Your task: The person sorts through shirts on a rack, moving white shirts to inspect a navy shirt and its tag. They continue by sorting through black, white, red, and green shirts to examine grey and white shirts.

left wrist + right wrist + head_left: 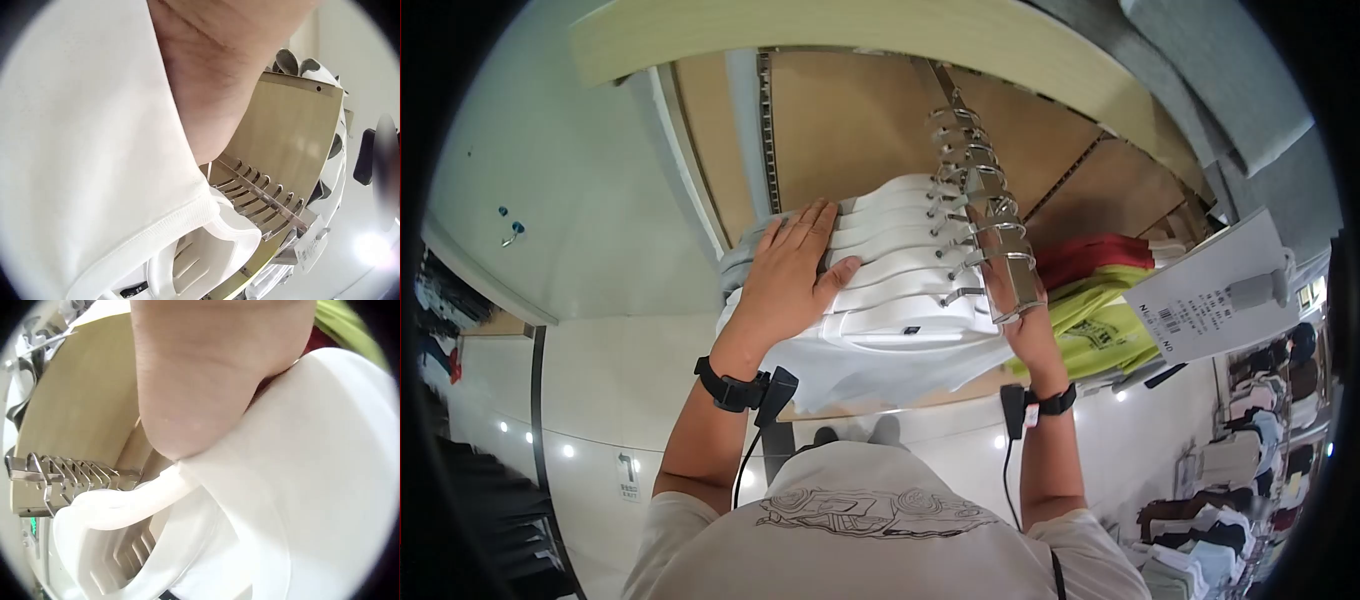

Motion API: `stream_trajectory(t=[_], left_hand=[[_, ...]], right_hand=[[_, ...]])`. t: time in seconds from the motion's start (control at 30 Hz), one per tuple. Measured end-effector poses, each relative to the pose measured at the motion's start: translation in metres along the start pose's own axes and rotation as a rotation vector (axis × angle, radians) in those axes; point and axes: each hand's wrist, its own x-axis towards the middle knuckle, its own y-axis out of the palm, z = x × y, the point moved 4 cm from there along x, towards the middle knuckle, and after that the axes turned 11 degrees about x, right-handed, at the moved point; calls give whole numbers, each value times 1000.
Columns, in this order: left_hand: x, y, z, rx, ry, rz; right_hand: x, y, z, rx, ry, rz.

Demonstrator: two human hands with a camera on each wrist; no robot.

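Several white hangers hang in a row from a metal rail by silver hooks. White shirts hang on them, with grey fabric farther back in the row. Across the left shoulders of the shirts rests my left hand, fingers straight and thumb spread. My right hand lies along the right shoulders, partly hidden behind the rail. In the left wrist view, the heel of the left hand presses at a white shirt's shoulder. The right wrist view shows the right palm against the shirt's other shoulder.
Red and lime green shirts sit to the right of the row. A white price tag hangs at the right, near grey garments. A wooden shelf edge arches overhead. Clothing racks stand farther right.
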Motion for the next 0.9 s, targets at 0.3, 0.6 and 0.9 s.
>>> stream_trajectory(t=[0.3, 0.6, 0.9], left_hand=[[0, 17, 5, -91, 14, 54], [3, 8, 4, -63, 22, -18], [0, 9, 4, -25, 18, -71]], right_hand=[[8, 6, -4, -204, -36, 23], [0, 16, -29, 15, 101, 39], [-1, 0, 34, 182, 151, -27]])
